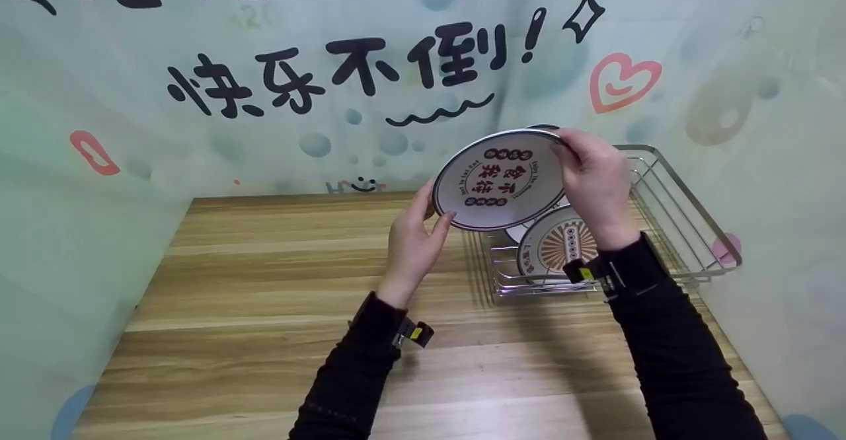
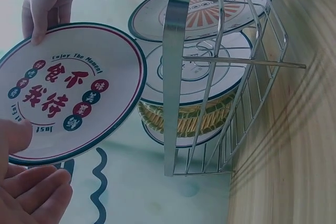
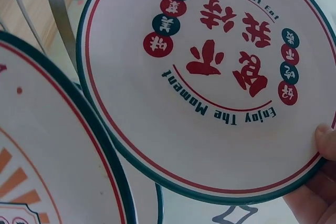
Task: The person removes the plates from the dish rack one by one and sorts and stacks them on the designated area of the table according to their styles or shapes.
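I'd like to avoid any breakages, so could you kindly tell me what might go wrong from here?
The raised plate might slip, as the left hand and right hand hold it only by its edge. It could also knock the sunburst plate, which sits close by in the wire rack.

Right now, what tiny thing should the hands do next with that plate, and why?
I'd ease the held plate slightly left, away from the sunburst plate. They look close: the right wrist view shows the sunburst plate overlapping its edge, so they might bump. The left hand and right hand both grip its rim, and bare table lies left.
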Motion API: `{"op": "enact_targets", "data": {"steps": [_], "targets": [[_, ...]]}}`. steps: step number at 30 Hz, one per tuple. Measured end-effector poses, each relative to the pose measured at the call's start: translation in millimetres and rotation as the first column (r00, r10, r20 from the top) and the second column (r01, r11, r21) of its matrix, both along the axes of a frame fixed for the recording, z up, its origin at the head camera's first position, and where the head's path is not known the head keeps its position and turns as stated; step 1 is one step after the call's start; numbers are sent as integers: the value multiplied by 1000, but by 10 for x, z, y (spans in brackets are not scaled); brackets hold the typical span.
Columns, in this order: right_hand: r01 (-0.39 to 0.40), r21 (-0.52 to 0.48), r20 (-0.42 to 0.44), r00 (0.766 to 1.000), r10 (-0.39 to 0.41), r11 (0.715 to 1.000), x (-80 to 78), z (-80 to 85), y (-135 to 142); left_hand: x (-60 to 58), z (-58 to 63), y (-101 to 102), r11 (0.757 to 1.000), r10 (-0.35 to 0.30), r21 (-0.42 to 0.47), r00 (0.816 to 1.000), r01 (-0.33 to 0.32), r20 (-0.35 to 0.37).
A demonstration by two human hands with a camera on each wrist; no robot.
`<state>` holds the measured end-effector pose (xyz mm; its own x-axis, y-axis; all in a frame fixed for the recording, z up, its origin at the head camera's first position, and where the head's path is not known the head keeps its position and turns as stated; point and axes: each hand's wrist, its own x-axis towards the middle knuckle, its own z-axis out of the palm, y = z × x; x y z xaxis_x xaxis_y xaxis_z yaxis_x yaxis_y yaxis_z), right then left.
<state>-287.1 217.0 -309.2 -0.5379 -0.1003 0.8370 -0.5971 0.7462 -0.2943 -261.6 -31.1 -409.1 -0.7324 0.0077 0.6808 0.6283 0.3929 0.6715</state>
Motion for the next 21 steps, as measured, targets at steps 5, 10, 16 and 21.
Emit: {"op": "enact_targets", "data": {"steps": [5, 10, 16, 21], "targets": [[0, 20, 0, 1000, 0, 1000, 22, -29, -14, 1, -3, -6, 999, 17, 37, 999, -15, -34], [-24, 8, 12, 1000, 24, 1000, 43, -44, -36, 4, -28, -26, 997, 54, 64, 997, -50, -62], [-40, 1, 32, 999, 40, 999, 56, -49, -63, 4, -22, -73, 993, 86, 90, 990, -75, -115], [-65, -14, 63, 996, 66, 998, 61, -60, -68, 29, 43, -126, 994, 79, 84, 992, -71, -98]]}}
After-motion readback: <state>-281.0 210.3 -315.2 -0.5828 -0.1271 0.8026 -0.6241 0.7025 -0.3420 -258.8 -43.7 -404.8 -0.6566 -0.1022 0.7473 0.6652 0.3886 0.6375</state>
